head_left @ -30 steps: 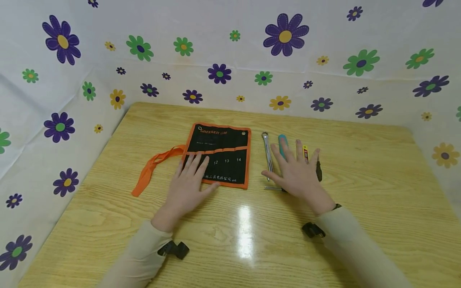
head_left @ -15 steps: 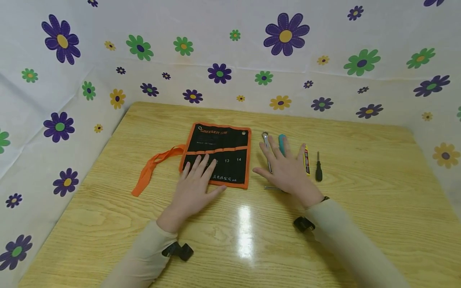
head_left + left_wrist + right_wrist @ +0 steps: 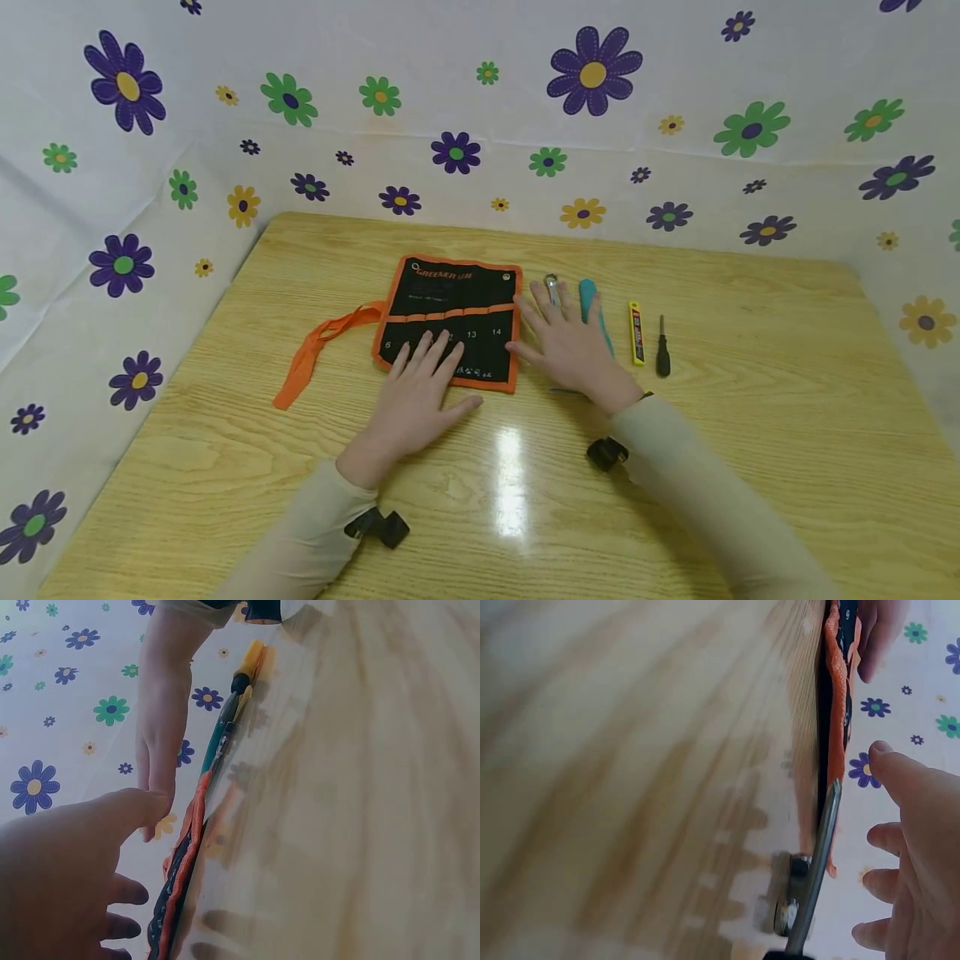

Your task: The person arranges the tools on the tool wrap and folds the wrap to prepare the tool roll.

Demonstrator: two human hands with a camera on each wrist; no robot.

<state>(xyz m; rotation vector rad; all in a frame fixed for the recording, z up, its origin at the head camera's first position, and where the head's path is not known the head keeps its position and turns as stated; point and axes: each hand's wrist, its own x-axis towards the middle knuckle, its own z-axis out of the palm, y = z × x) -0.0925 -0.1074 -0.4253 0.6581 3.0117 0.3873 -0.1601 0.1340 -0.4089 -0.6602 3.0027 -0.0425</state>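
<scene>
A black tool pouch (image 3: 480,292) with orange edging and numbered pockets lies flat, its orange strap (image 3: 303,362) trailing left. My left hand (image 3: 412,400) is spread over its lower left, fingers straight, gripping nothing. My right hand (image 3: 570,350), also spread, overlaps the pouch's right edge and covers part of several tools. Beneath it show a wrench's ring end (image 3: 552,287) and a teal-handled tool (image 3: 590,296). In the right wrist view, a screwdriver shaft (image 3: 817,862) points toward the pouch; its handle is mostly hidden. The left wrist view shows a yellow-and-black handle (image 3: 251,664) beyond the pouch.
Right of the right hand lie a narrow yellow packet (image 3: 637,333) and a small black-handled screwdriver (image 3: 663,358). The wooden table (image 3: 225,467) meets a white flowered cloth (image 3: 525,117) at the back and sides.
Both hands have moved. The right hand slid left off the yellow packet and small screwdriver, up to the pouch's edge. The left hand shifted slightly right and nearer the body, uncovering some pocket tops.
</scene>
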